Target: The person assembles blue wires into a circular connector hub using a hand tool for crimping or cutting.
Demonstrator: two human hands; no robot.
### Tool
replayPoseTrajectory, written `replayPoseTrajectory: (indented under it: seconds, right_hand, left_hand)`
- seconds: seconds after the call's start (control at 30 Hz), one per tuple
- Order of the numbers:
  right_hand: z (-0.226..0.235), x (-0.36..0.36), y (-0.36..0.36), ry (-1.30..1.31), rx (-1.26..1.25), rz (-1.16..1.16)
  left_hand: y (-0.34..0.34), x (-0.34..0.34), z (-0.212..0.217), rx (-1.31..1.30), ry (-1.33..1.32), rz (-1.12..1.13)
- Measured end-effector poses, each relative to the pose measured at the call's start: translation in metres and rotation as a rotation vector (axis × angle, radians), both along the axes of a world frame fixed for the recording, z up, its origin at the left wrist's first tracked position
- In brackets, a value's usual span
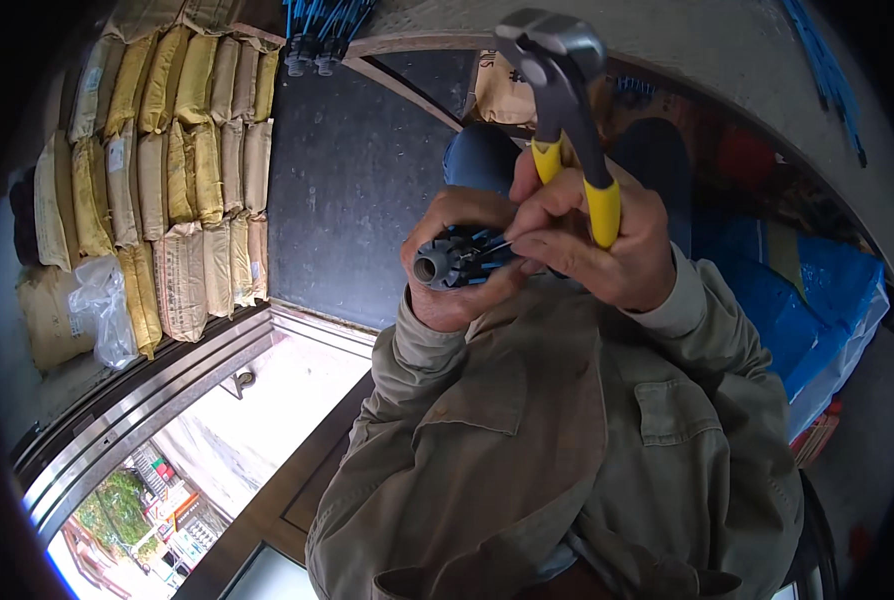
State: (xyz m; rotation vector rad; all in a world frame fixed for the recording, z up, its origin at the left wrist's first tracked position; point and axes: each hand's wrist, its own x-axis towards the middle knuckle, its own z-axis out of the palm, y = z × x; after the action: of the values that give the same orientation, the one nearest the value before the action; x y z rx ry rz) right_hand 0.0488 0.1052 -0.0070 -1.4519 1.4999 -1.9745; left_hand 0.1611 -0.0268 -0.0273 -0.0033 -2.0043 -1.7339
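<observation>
In front of my chest, my left hand (463,207) is wrapped round a dark, ribbed round hub (451,264) with a threaded hole in its near end. Short blue rods stick out along the hub's side. My right hand (627,262) holds pincers (569,85) against its palm, their steel jaws pointing up and away and their yellow handles between the fingers. The thumb and forefinger of that hand also pinch a thin piece at the hub's right side, too small to make out. Both hands nearly meet there.
Stacked yellow and brown packets (157,180) line the left side, with a clear plastic bag (107,312) below. Blue rods with dark hubs (317,45) rest at the far edge; more blue rods (829,85) lie far right. A blue sack (767,300) is beside my right arm.
</observation>
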Motion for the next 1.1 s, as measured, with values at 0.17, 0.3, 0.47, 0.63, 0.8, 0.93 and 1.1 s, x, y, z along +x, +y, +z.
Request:
replayPoseTrajectory:
  seconds: [0.17, 0.3, 0.47, 0.63, 0.8, 0.93, 1.1]
  right_hand:
    - [0.017, -0.002, -0.003, 0.139, 0.031, -0.126]
    - [0.003, -0.008, -0.015, -0.205, 0.110, 0.103]
    - [-0.002, -0.019, -0.013, -0.048, 0.092, 0.144]
    - [0.023, -0.020, 0.039, 0.652, 0.524, -0.343]
    - [0.028, -0.017, 0.051, 1.145, 0.638, -0.607]
    - [0.026, -0.014, 0.048, 1.287, 0.615, -0.725]
    - [0.028, -0.022, 0.044, 1.462, 0.497, -0.779]
  left_hand:
    - [0.001, 0.000, 0.001, -0.019, -0.141, -0.037]
    - [0.011, -0.007, 0.000, 0.137, -0.194, 0.041]
    - [0.004, -0.003, -0.006, 0.079, -0.305, 0.033]
    - [-0.004, -0.010, 0.000, -0.007, -0.040, 0.060]
    - [-0.003, -0.018, -0.005, -0.055, -0.021, 0.085]
    - [0.001, -0.017, -0.003, -0.018, -0.073, 0.089]
    - [-0.002, -0.020, -0.002, -0.024, -0.031, 0.041]
